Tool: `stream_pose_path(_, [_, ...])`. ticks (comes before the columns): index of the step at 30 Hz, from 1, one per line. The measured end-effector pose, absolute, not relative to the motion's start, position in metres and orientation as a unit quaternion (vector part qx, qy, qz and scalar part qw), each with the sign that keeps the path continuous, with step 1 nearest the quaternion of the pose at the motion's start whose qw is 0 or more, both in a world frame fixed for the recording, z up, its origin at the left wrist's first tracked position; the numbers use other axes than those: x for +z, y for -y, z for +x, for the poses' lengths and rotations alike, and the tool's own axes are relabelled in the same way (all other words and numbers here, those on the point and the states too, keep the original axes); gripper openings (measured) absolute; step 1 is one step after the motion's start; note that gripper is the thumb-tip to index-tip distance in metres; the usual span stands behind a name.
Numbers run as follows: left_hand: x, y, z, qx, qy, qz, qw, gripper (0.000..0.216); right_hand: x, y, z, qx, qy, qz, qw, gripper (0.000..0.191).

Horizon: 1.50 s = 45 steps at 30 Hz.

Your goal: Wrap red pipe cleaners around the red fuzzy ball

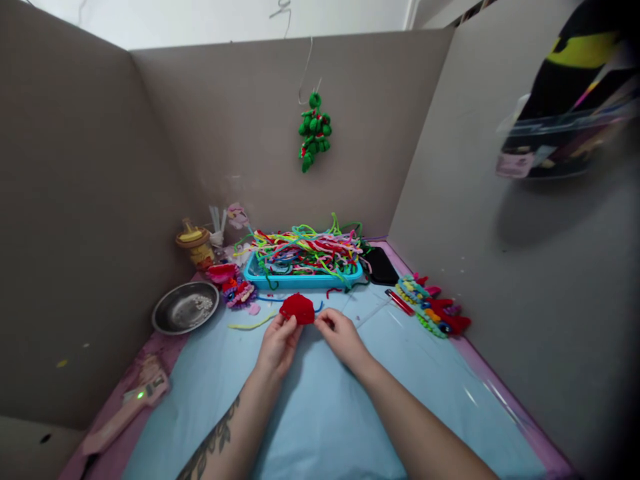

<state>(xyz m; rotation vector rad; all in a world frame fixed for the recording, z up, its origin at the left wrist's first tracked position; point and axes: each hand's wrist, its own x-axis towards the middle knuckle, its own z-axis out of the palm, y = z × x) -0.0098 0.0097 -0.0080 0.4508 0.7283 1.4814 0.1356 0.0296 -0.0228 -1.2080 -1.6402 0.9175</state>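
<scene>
From the head view, the red piece (299, 309) sits right in the middle, held up over the blue cloth (325, 413), and the left hand (278, 345) has it! Left thumb on the near face, fingers behind, clamped on its lower edge. It's wider than tall, so the long axis runs left to right, with a rounded top and a flatter bottom.

Now the key relation: the right hand (344, 335) comes in from the other side, thumb and forefinger tips together, right at the red piece's right-hand end. Touching, or only just beside it? Can't tell, nor whether a thin strand is pinched there. From those right fingertips the red piece lies directly to the left, and both hands are about equally near.

Edges now! Beyond stands the blue tray (305, 283), heaped with fuzzy stems (310, 250), so the far side is tight. A yellow strip (253, 325) lies just left of the left hand; farther left, the metal bowl (173, 325). Out to the right, well apart from the right hand, a red-handled tool (399, 302) and a colourful bundle (433, 308). The widest open room? Nearer the body, bare cloth between and beside the forearms.
</scene>
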Motion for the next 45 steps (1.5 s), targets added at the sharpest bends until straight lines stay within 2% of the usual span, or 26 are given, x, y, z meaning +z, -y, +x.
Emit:
stream_pose_path(3, [-0.007, -0.009, -0.009, 0.649, -0.316, 0.189, 0.666, 0.030, -0.024, -0.032, 0.136, 0.384, 0.640, -0.484, 0.457, 0.009])
stream_pose_path(6, [-0.007, -0.009, -0.008, 0.641, -0.316, 0.168, 0.679, 0.029, -0.024, -0.034, 0.135, 0.450, 0.593, -0.467, 0.478, 0.010])
stream_pose_path(12, [-0.008, -0.010, -0.007, 0.631, -0.330, 0.110, 0.693, 0.024, -0.022, -0.032, 0.129, 0.666, 0.364, -0.382, 0.527, 0.034])
stream_pose_path(15, [-0.009, -0.009, -0.006, 0.625, -0.330, 0.114, 0.698, 0.023, -0.020, -0.029, 0.126, 0.715, 0.278, -0.350, 0.538, 0.039])
stream_pose_path(25, [-0.014, -0.004, -0.001, 0.598, -0.305, 0.179, 0.719, 0.025, -0.023, -0.031, 0.120, 0.677, 0.248, -0.345, 0.601, 0.036])
stream_pose_path(33, [-0.017, -0.007, 0.001, 0.634, -0.363, 0.115, 0.673, 0.011, -0.021, -0.022, 0.111, 0.664, 0.299, -0.360, 0.583, 0.027])
stream_pose_path(39, [-0.015, -0.008, 0.003, 0.653, -0.380, 0.135, 0.641, 0.023, -0.019, -0.021, 0.106, 0.685, 0.276, -0.350, 0.576, 0.031])
stream_pose_path(45, [-0.012, -0.006, 0.003, 0.661, -0.374, 0.131, 0.637, 0.024, -0.020, -0.021, 0.107, 0.701, 0.255, -0.329, 0.578, 0.032])
